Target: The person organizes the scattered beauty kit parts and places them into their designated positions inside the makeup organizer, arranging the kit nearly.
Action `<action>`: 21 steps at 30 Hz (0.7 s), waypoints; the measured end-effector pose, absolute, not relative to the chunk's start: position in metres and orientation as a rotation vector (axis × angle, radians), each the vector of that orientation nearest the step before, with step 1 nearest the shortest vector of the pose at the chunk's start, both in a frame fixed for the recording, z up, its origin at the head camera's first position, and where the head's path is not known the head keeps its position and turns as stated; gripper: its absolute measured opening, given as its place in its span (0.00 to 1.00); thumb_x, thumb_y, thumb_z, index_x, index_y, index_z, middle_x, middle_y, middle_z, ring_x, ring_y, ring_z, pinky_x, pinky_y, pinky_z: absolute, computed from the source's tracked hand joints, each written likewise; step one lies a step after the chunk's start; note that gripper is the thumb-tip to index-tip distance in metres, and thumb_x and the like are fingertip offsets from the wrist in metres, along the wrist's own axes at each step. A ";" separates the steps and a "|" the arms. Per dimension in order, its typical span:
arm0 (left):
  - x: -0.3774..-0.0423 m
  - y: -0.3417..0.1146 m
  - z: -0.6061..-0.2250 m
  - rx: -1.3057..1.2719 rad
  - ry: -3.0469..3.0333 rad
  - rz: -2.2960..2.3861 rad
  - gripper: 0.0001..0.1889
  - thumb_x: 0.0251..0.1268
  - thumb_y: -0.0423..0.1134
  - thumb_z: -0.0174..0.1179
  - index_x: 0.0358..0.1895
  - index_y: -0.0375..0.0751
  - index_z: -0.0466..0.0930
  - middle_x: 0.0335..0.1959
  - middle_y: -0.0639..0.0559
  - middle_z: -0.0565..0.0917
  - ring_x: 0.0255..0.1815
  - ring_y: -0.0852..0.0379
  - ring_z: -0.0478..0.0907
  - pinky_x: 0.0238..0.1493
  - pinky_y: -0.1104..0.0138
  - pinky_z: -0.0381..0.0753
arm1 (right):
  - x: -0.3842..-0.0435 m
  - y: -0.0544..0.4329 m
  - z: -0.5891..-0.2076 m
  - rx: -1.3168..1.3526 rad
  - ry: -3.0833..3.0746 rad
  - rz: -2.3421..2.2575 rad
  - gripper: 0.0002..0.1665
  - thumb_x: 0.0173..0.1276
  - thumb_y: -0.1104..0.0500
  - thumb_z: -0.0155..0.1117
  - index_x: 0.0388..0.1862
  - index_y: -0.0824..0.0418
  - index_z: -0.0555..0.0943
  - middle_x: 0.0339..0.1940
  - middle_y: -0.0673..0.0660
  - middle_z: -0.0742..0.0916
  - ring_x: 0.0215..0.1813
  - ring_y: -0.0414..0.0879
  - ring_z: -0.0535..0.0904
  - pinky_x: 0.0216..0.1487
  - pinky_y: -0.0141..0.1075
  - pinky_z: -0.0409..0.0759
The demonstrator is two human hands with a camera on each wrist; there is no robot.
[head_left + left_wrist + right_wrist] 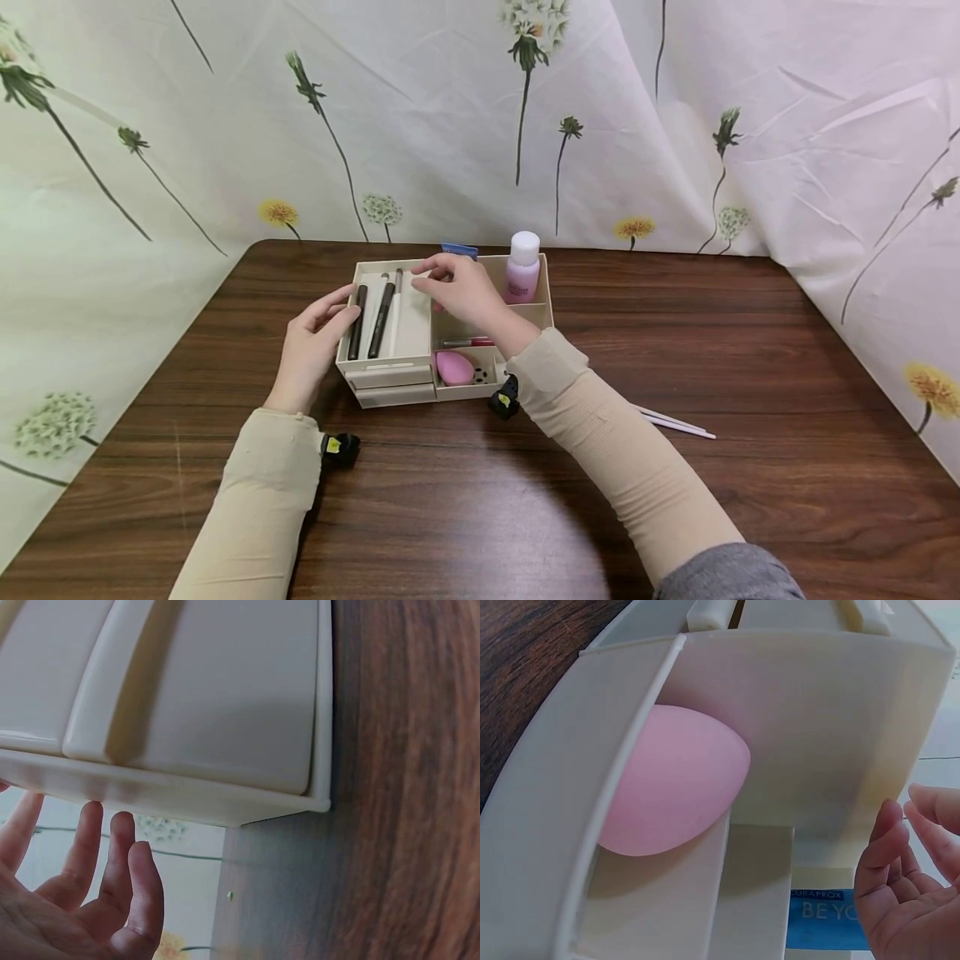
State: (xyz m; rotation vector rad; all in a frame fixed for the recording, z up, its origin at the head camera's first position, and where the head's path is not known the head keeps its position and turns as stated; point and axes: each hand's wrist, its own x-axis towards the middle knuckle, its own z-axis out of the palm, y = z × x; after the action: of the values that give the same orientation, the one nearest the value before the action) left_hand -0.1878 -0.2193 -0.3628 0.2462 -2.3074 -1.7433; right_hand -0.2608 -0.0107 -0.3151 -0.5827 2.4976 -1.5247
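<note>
A cream desktop organizer (390, 396) stands on the table, its shallow top tray holding two black pen-like sticks (381, 321) and two slim white-handled ones (396, 321). My left hand (307, 350) is at the organizer's left side, thumb by the tray rim; in the left wrist view its extended fingers (88, 832) reach the side wall. Over the tray's right edge hovers my right hand (468, 292), fingers loosely bent with nothing between them. A pink makeup sponge (453, 368) lies in the front right compartment, seen large in the right wrist view.
A bottle of pink liquid with a white cap (523, 271) stands in the back right compartment. Behind my right hand shows a blue tube (825, 922). A red-ended tube (480, 342) lies in the middle. Thin white sticks (682, 427) lie on the table to the right.
</note>
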 end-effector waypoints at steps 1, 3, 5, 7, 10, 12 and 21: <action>-0.188 -0.219 -0.363 0.248 -2.308 -1.743 0.25 0.70 0.50 0.59 0.68 0.50 0.75 0.39 0.73 0.79 0.49 0.71 0.73 0.51 0.75 0.69 | -0.260 -0.010 -0.315 -0.580 2.499 -1.528 0.16 0.72 0.55 0.64 0.55 0.58 0.83 0.36 0.54 0.84 0.32 0.51 0.83 0.28 0.29 0.74; -0.188 -0.219 -0.363 0.249 -2.304 -1.742 0.25 0.70 0.50 0.59 0.68 0.50 0.76 0.39 0.74 0.79 0.49 0.71 0.73 0.50 0.76 0.69 | -0.258 -0.009 -0.315 -0.567 2.495 -1.543 0.15 0.71 0.55 0.64 0.54 0.58 0.83 0.35 0.54 0.84 0.34 0.54 0.83 0.28 0.28 0.74; -0.188 -0.219 -0.363 0.250 -2.300 -1.743 0.25 0.70 0.49 0.59 0.68 0.50 0.76 0.39 0.74 0.79 0.49 0.71 0.73 0.50 0.76 0.69 | -0.257 -0.008 -0.314 -0.559 2.488 -1.557 0.15 0.71 0.55 0.64 0.54 0.59 0.83 0.34 0.55 0.84 0.34 0.54 0.83 0.27 0.29 0.74; -0.188 -0.219 -0.363 0.252 -2.296 -1.746 0.24 0.70 0.49 0.60 0.67 0.50 0.76 0.39 0.73 0.79 0.49 0.71 0.73 0.50 0.76 0.69 | -0.255 -0.006 -0.314 -0.554 2.475 -1.573 0.15 0.71 0.55 0.65 0.54 0.59 0.83 0.35 0.58 0.85 0.31 0.51 0.82 0.29 0.31 0.76; -0.188 -0.219 -0.363 0.259 -2.301 -1.745 0.24 0.70 0.49 0.60 0.67 0.50 0.76 0.39 0.73 0.79 0.49 0.71 0.73 0.50 0.76 0.69 | -0.252 -0.003 -0.313 -0.565 2.451 -1.594 0.16 0.71 0.55 0.65 0.54 0.59 0.83 0.38 0.63 0.85 0.27 0.43 0.79 0.33 0.38 0.80; -0.188 -0.219 -0.363 0.260 -2.306 -1.743 0.24 0.70 0.49 0.60 0.68 0.51 0.76 0.39 0.73 0.79 0.49 0.71 0.73 0.50 0.76 0.69 | -0.248 0.000 -0.312 -0.574 2.435 -1.611 0.16 0.71 0.56 0.65 0.54 0.60 0.83 0.39 0.63 0.85 0.25 0.41 0.78 0.36 0.43 0.82; -0.189 -0.220 -0.364 0.265 -2.307 -1.741 0.25 0.70 0.50 0.60 0.67 0.51 0.76 0.40 0.72 0.79 0.49 0.71 0.73 0.50 0.76 0.70 | -0.232 0.011 -0.309 -0.615 2.376 -1.677 0.16 0.70 0.56 0.66 0.52 0.62 0.84 0.38 0.59 0.87 0.29 0.47 0.80 0.35 0.37 0.81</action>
State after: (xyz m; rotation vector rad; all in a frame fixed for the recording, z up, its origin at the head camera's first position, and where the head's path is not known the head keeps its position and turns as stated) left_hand -0.1891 -0.2203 -0.3639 0.2651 -2.3070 -1.7406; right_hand -0.2317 0.0109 -0.3086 -0.6152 2.3755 -1.6768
